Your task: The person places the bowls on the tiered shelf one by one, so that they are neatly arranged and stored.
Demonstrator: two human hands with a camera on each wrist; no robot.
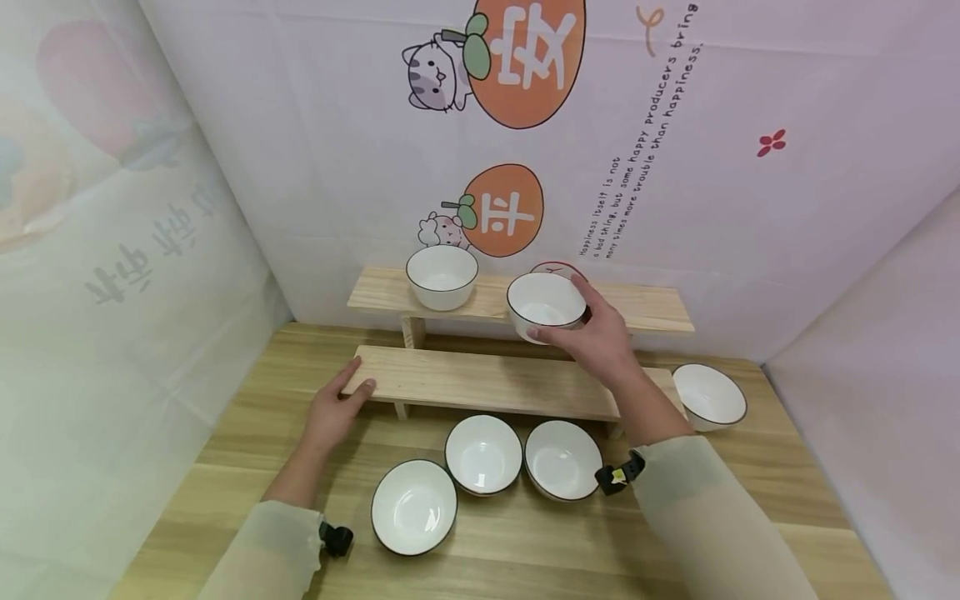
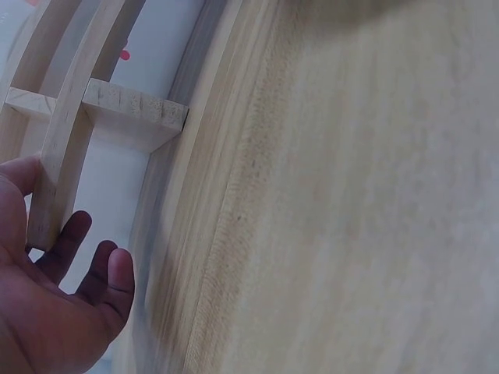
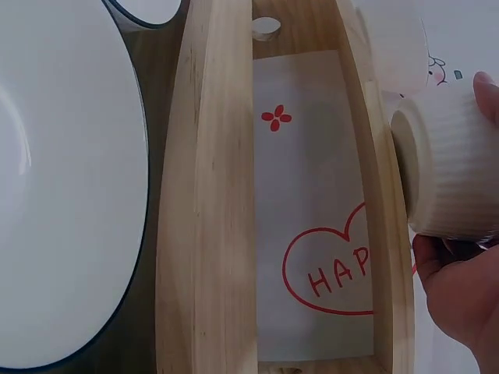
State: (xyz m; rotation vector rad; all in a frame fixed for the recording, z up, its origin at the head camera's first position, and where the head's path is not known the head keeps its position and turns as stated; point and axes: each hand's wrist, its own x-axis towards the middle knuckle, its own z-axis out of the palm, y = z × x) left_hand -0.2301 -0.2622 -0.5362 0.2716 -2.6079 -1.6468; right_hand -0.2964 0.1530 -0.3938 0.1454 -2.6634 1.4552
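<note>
1. A round white bowl (image 1: 546, 298) with a thin dark rim is in a person's right hand (image 1: 602, 340), near the middle of the upper board (image 1: 648, 308); we cannot tell whether its base touches the wood.

2. We see thumb and fingers grasping that bowl by its side, mouth upward. Smooth and glossy within, it shows fine ribbing outside in the right wrist view.

3. The left hand (image 1: 337, 408) grips the left end of the lower board (image 1: 480, 382), thumb and fingers on either side of it.

4. Both boards are flat, pale, grained wood on wooden supports. A shelved bowl (image 1: 442, 282) stands on the upper one, left of the first.

5. On the wood-grain table (image 1: 540, 558) we count four matching pieces: a front bowl (image 1: 414, 508), a middle bowl (image 1: 483, 454) and a right bowl (image 1: 564, 460) close together before the lower board, plus a far bowl (image 1: 709, 395) beside its right end.

6. Behind, a white backdrop (image 1: 330, 167) carries "安" and "平" on orange fruit shapes, and we read: "Happiness itself is not a bad thing, but some happy producers bring many times more trouble than happiness."

7. From the right wrist, we make out "HAP" in a red heart outline (image 3: 327, 312).
</note>
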